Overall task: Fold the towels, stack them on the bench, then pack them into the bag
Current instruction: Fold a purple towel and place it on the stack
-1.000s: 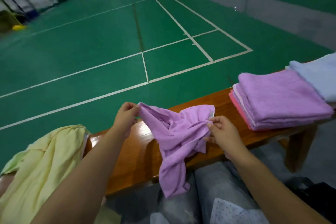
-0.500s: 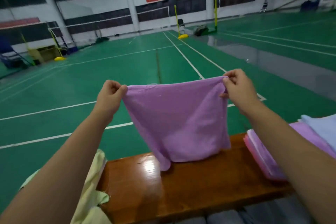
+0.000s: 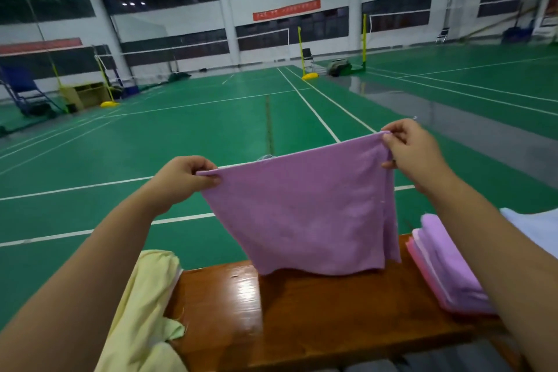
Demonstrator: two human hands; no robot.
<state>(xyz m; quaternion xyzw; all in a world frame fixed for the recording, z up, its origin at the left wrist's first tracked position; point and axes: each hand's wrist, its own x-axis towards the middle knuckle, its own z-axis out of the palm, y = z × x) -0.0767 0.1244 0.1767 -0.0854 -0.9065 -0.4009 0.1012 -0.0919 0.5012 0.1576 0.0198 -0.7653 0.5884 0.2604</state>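
Above the bench (image 3: 317, 320), both hands' fingers (image 3: 208, 180) pinch the purple towel's (image 3: 305, 217) top corners.

The purple towel (image 3: 305, 214) you hold up is soft, matt cloth with a fine, slightly fuzzy nap, and the folded stack (image 3: 447, 269) at your right looks the same plush fabric. The bench (image 3: 302, 317) below is varnished wood, glossy with bright glare. The yellow cloth (image 3: 145, 305) on its left end looks thin, matt and crumpled; the green court floor (image 3: 151, 142) has a smooth, faint sheen.
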